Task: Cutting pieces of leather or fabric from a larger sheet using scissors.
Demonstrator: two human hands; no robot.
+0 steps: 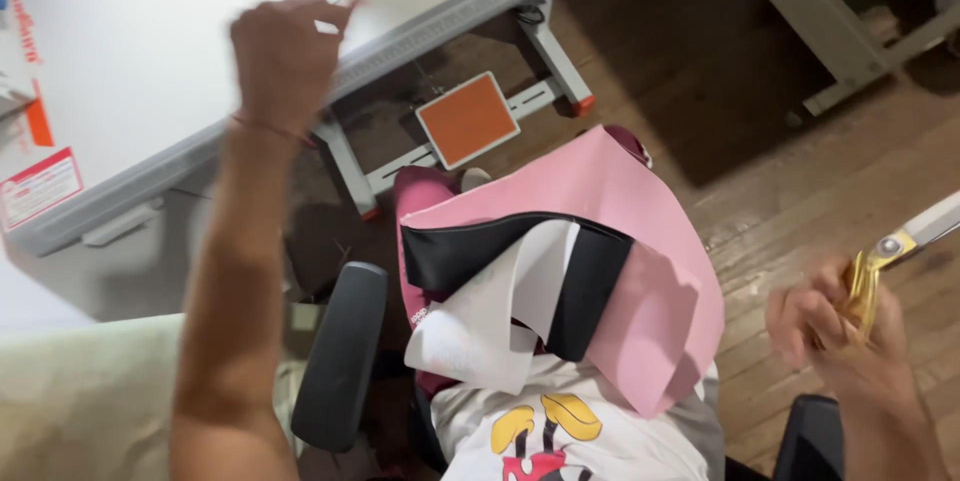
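Note:
My left hand (pixel 285 56) is raised over the edge of the white table (pixel 150 61), fingers pinched on a small white scrap, blurred. My right hand (pixel 845 336) is at the lower right, gripping gold-handled scissors (pixel 905 241) whose silver blades point up and right. On my lap lie a pink sheet of fabric (pixel 650 271), a black strip (pixel 470 246) and a white paper piece (pixel 480 326). I sit in a chair with a black armrest (pixel 340 356).
An orange foot pedal (pixel 467 119) sits on the grey table frame under the table. The floor is dark wooden boards (pixel 780 181). Another grey table frame (pixel 830 21) stands at the upper right. A pale green cushion (pixel 80 401) is at the lower left.

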